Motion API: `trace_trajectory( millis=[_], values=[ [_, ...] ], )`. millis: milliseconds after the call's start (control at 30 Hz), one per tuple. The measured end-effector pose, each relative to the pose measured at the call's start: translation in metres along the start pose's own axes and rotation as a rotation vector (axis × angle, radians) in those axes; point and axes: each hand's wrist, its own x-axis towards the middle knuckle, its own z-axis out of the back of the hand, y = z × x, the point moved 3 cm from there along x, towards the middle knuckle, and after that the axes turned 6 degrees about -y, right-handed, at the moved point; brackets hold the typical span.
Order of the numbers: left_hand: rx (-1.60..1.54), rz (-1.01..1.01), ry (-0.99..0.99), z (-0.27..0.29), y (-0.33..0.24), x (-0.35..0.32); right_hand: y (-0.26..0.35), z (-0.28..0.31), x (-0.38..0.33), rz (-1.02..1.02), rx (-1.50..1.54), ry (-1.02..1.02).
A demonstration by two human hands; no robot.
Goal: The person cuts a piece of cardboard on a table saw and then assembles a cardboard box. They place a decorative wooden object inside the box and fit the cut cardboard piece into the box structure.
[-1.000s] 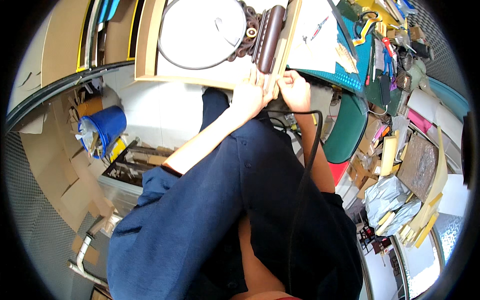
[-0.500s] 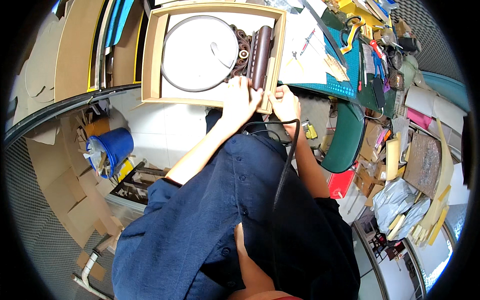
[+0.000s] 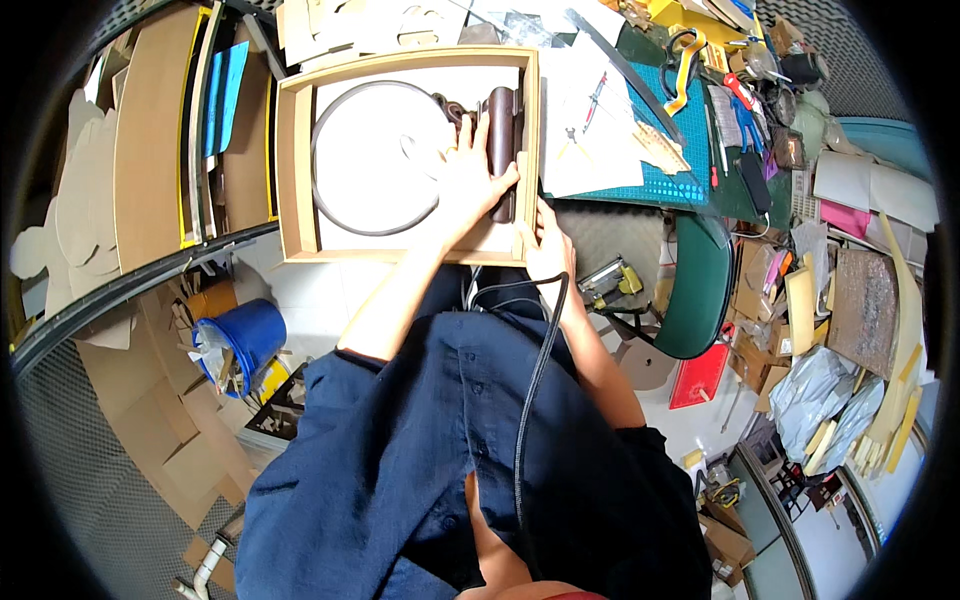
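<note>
Box (image 3: 296, 165), one, in my head view holds one hoop (image 3: 375, 233) and, along its right wall, one bar (image 3: 501, 125). Two hands: left hand (image 3: 468, 182) spread, thumb on the bar; right hand (image 3: 547, 250) at the near corner, whether gripping I cannot tell. I judge this steadying; any next move calls for sparing the hoop.

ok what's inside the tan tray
The tan tray holds a dark-rimmed white circle, a dark brown cylinder and dark scrollwork. The left hand covers much of the scrollwork; whatever lies beneath is hidden.
</note>
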Motion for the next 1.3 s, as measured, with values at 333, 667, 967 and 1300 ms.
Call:
trace_trajectory(
  millis=[333, 667, 967, 1300],
  values=[
    [-0.034, -0.02, 0.018, 0.015, -0.003, 0.001, 0.017, 0.008, -0.004, 0.056, 0.118, -0.012],
    [-0.108, 0.011, 0.047, 0.011, 0.0, 0.007, 0.012, 0.005, -0.003, -0.055, 0.052, 0.082],
    [-0.115, 0.023, 0.041, 0.007, 0.004, 0.006, 0.02, 0.005, -0.006, -0.023, 0.022, 0.069],
    [-0.146, 0.012, 0.015, 0.006, 0.008, 0.006, 0.01, 0.002, -0.006, 0.017, 0.081, 0.091]
  ],
)
